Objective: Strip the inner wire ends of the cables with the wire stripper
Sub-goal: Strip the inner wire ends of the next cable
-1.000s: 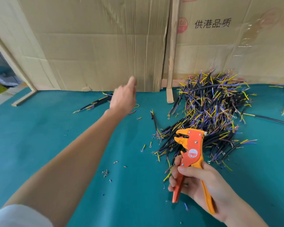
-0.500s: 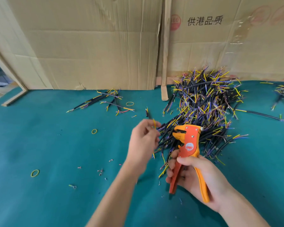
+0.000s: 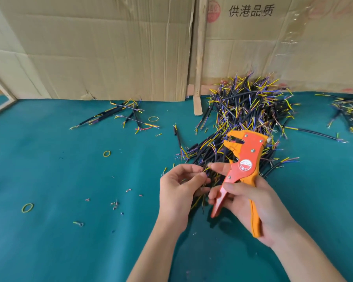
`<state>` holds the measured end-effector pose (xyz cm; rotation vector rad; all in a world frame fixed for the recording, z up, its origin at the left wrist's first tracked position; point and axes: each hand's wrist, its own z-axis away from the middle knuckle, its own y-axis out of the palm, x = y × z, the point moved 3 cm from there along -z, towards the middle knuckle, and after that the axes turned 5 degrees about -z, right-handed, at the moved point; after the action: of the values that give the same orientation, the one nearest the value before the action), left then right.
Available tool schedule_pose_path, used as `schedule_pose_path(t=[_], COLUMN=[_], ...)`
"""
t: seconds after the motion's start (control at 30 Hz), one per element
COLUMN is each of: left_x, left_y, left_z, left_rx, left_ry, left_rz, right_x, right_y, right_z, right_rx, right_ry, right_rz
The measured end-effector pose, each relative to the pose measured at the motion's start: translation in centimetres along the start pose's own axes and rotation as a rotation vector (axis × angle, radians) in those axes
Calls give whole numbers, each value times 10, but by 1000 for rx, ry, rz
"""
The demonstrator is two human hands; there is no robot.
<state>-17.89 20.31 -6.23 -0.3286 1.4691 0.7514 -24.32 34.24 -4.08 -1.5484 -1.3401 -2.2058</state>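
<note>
right hand (image 3: 251, 202) at lower right of centre, fingers curled round the handles of an orange wire stripper (image 3: 242, 169), thumb laid across the front handle, forefinger stretched out toward the left hand. stripper held upright, head tilted to the upper left, its toothed mouth showing a gap and nothing seen between the teeth. left hand (image 3: 178, 192) just left of it at centre frame, palm turned up and inward, fingers curled, thumb and fingertips pinching a thin cable (image 3: 206, 169) whose yellow and blue wire ends poke out toward the right forefinger; cable body mostly hidden behind the fingers. both hands raised over the near edge of a big heap of black cables (image 3: 247, 117) with yellow, blue and purple wire ends, spread from centre to upper right on a green cloth table (image 3: 49, 241). smaller bunch of cables (image 3: 118, 117) lying apart at upper centre left, another bunch (image 3: 351, 112) cut off by the right edge. yellow rubber bands scattered on the cloth: one (image 3: 27, 207) at left, one (image 3: 106, 153) further up, one (image 3: 153, 119) beside the small bunch. tiny scraps of stripped insulation (image 3: 114, 204) dotted left of the hands. creased cardboard sheets (image 3: 102, 47) standing along the back of the table, printed characters at upper right.
</note>
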Motion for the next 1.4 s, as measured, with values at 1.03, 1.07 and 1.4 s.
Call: schedule_pose_path(t=[1.03, 1.07, 1.4], left_x=[-7, -8, -10], left_y=[-11, -12, -11], left_z=[1, 1, 4], left_rx=[-157, -184, -207], left_ry=[306, 321, 356], left_rz=[-295, -294, -340], right_x=[-1, -2, -16], right_y=[3, 3, 13], right_z=[5, 7, 12], right_rx=[66, 75, 144], right_ry=[193, 240, 379], right_rz=[36, 56, 52])
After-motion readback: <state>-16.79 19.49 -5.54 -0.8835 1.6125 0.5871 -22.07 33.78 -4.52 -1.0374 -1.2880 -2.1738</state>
